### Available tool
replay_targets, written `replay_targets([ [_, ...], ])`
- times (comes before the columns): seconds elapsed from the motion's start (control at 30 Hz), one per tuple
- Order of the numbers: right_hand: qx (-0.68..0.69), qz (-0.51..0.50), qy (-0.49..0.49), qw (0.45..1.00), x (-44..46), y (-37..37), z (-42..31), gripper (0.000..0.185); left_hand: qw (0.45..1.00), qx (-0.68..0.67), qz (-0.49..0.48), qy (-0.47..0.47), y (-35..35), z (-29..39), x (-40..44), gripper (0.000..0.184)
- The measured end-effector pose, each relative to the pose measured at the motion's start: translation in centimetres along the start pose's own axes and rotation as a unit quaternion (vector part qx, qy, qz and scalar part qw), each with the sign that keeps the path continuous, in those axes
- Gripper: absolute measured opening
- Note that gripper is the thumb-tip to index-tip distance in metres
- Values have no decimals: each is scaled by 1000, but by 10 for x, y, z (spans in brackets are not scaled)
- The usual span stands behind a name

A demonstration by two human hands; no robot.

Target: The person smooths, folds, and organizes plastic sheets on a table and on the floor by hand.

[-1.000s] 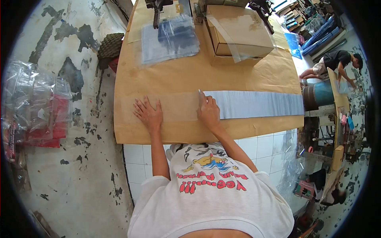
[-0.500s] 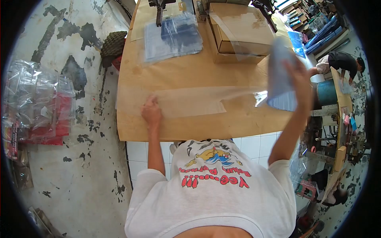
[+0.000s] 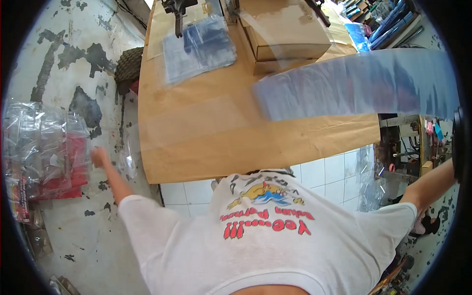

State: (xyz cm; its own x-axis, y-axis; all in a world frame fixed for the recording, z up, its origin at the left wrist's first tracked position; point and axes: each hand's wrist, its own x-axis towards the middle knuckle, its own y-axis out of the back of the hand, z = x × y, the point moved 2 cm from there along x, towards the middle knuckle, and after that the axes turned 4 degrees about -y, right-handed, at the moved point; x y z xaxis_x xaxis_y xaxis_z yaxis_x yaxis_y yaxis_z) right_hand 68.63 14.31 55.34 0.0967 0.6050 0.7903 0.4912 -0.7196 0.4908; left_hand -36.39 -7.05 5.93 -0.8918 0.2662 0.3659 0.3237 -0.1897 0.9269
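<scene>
My left hand (image 3: pixel 100 157) is out past the table's left edge, closed, beside clear and red plastic packets (image 3: pixel 44 157). What its fingers hold, if anything, cannot be made out; a faint clear shimmer lies between it and the table. A long bluish translucent plastic strip (image 3: pixel 354 88) hangs blurred in the air over the right part of the table and beyond it. Only my right forearm shows at the right edge; the hand itself is out of sight. A faint clear strip (image 3: pixel 196 118) is on the brown table (image 3: pixel 295 142).
Stacked clear and blue sheets (image 3: pixel 199 49) lie at the back left of the table, below a dark metal clamp (image 3: pixel 179 19). Cardboard boxes (image 3: pixel 287 34) stand at the back. Tools and shelving line the right side.
My left hand has moved left off the table. My right arm has swung far right, its hand leaving view. The bluish strip has gone from bunched up to stretched out in the air.
</scene>
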Motion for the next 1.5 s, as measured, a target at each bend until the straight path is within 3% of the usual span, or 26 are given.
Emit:
replay_targets([
  [0.03,-25,-21,-2,999,-5,-10,18,44,989,-106,-35,-96,-11,18,10,44],
  [0.07,-52,-43,-2,998,-12,-17,41,43,921,-314,-69,-219,0,64,-13,39],
  [0.1,-87,-75,-2,993,-18,-27,78,43,889,-334,-31,-313,10,105,-61,34],
  [0.2,-83,-148,-34,985,-44,-67,148,41,779,-386,-174,-463,69,208,-232,43],
  [0.23,-26,-155,-85,984,-63,-88,159,41,815,-262,-229,-463,61,220,-279,65],
  [0.3,26,-196,-170,965,-96,-125,190,40,838,-187,-279,-430,86,234,-346,89],
  [0.33,21,-234,-203,950,-106,-135,220,38,848,-176,-262,-425,86,227,-352,91],
  [0.5,4,-196,-272,942,-148,-170,311,37,896,-120,-228,-363,47,185,-323,104],
  [0.63,23,-142,-295,944,-161,-175,379,41,919,-54,-300,-251,21,132,-246,119],
  [0.7,41,-134,-305,942,-168,-175,398,40,928,-69,-304,-203,38,120,-215,120],
  [0.77,45,-137,-331,932,-176,-175,413,38,944,-27,-258,-202,16,93,-182,104],
  [0.87,-53,-100,-308,945,-198,-177,435,44,969,72,-175,-158,4,60,-148,79],
  [0.97,-140,-47,-306,941,-240,-193,453,32,959,-137,-191,-156,2,85,-160,60],
  [1.0,-180,-38,-315,931,-249,-203,459,29,945,-183,-179,-204,12,105,-185,59],
  [1.07,-163,-75,-259,949,-271,-243,416,27,912,-235,-164,-294,48,154,-251,61],
  [1.13,-132,-120,-212,961,-295,-295,267,26,895,-219,-155,-355,61,186,-309,66],
  [1.17,-63,-175,-216,959,-332,-335,245,26,894,-197,-147,-374,61,197,-331,68],
  [1.2,25,-230,-126,965,-372,-368,200,27,894,-194,-156,-373,69,207,-351,68],
  [1.3,143,-341,-182,911,-451,-431,-28,49,898,-185,-166,-363,88,223,-374,70],
  [1.33,79,-379,-47,921,-489,-450,-66,54,903,-184,-160,-354,89,225,-378,70],
  [1.37,61,-381,-13,923,-507,-453,-117,70,908,-181,-156,-344,89,226,-380,70],
  [1.4,41,-452,8,891,-514,-457,-162,89,908,-192,-157,-338,85,229,-380,67],
  [1.47,64,-525,19,848,-510,-445,-228,105,909,-203,-165,-325,78,221,-382,62],
  [1.5,59,-532,22,844,-510,-442,-237,104,905,-215,-171,-325,78,217,-381,57],
])
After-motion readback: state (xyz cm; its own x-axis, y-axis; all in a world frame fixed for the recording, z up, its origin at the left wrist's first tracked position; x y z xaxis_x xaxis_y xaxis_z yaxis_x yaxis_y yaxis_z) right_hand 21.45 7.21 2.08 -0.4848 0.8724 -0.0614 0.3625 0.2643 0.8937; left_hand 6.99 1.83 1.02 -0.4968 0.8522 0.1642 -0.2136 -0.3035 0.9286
